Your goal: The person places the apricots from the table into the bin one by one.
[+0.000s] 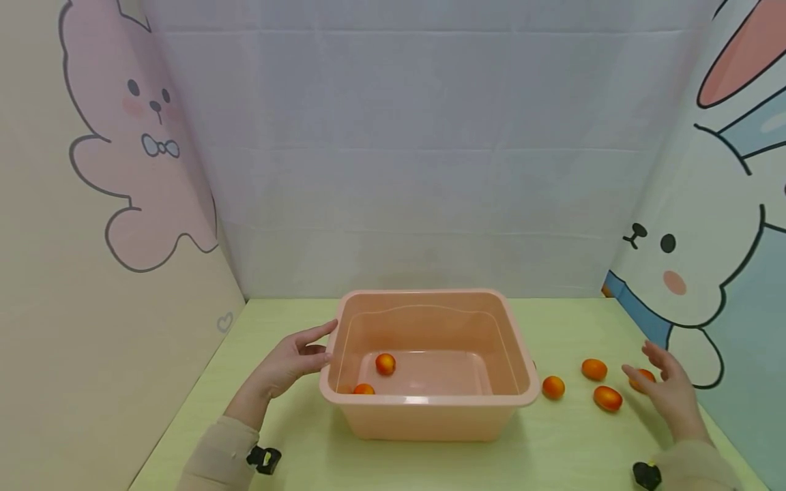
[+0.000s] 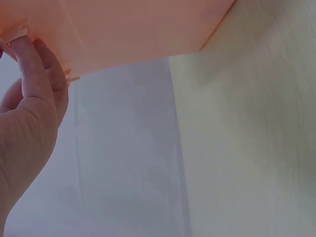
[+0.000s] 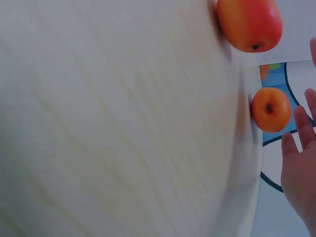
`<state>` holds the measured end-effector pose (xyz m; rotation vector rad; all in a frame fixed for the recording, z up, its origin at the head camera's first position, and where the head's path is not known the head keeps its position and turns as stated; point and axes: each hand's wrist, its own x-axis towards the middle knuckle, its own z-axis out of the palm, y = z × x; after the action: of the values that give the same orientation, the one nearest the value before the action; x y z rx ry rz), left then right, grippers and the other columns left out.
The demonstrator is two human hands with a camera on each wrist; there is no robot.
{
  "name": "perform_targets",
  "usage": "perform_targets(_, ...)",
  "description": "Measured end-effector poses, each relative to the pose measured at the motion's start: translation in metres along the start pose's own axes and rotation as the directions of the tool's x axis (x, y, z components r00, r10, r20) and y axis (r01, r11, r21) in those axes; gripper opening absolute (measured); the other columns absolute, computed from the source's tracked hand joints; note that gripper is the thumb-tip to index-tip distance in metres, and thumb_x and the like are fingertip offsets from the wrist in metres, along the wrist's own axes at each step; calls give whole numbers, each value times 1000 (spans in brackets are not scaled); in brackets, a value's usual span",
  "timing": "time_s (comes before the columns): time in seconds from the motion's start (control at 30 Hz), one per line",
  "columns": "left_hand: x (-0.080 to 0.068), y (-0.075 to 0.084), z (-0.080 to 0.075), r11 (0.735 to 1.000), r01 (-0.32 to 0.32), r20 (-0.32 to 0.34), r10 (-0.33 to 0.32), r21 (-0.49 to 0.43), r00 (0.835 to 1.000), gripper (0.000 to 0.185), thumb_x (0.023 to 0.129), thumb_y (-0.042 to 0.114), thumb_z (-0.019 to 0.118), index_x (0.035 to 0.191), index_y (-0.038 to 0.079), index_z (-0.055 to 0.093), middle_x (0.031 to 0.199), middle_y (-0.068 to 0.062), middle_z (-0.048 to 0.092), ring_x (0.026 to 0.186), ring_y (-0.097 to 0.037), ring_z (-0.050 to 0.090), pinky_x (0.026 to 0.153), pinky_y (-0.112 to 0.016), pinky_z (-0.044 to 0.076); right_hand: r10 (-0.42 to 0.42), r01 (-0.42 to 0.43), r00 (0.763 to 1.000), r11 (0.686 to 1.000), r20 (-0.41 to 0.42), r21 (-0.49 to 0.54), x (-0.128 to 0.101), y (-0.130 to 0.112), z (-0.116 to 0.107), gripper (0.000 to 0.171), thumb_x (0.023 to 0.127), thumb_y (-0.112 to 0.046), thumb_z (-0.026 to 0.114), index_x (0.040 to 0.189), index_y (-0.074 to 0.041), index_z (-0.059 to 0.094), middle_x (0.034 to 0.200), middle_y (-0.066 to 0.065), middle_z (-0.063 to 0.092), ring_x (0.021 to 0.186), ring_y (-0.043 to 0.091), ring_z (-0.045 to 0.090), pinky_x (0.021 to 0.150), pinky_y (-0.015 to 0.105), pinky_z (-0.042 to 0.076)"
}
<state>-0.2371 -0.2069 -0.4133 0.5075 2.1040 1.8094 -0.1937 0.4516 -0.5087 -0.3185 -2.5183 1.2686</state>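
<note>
A pale pink plastic basin [image 1: 424, 419] stands on the table, with two orange-red cherry tomatoes, one on its floor [image 1: 385, 364] and one [image 1: 364, 389] partly hidden behind the near rim. My left hand [image 1: 291, 361] holds the basin's left rim; in the left wrist view its fingers [image 2: 34, 74] bend at the rim's edge. To the right, my right hand [image 1: 672, 392] is held above the table with fingers spread, holding nothing. Closest to it is a tomato [image 1: 638, 380], partly covered by the hand. The right wrist view shows a tomato [image 3: 271, 109] just beside the fingers, apart from them.
Several more tomatoes lie right of the basin, among them a round one [image 1: 553, 387] near its wall and two oval ones, one farther back [image 1: 593, 369] and one nearer [image 1: 608, 398]. A white sheet [image 1: 430, 170] hangs behind; printed panels stand at both sides.
</note>
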Motion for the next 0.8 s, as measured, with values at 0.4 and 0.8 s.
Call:
perform_targets(0.4, 1, -1, 1, 1000, -7, -8, 7, -7, 1000, 69, 93, 9, 69, 153, 3, 34, 144, -26, 43, 102, -21, 60, 89, -33, 54, 44, -43, 999, 998, 22, -47, -2, 23, 0, 81, 99, -28, 62, 152, 12, 14, 150, 41, 20, 128, 60, 23, 109, 68, 16)
perform_targets(0.8, 1, -2, 1, 1000, 4, -19, -4, -4, 1000, 70, 92, 9, 70, 152, 4, 36, 147, -25, 40, 99, -21, 59, 88, -32, 54, 64, -57, 995, 995, 78, -88, 2, 41, -5, 81, 101, -33, 58, 148, 17, 16, 145, 44, 23, 128, 60, 26, 109, 65, 20)
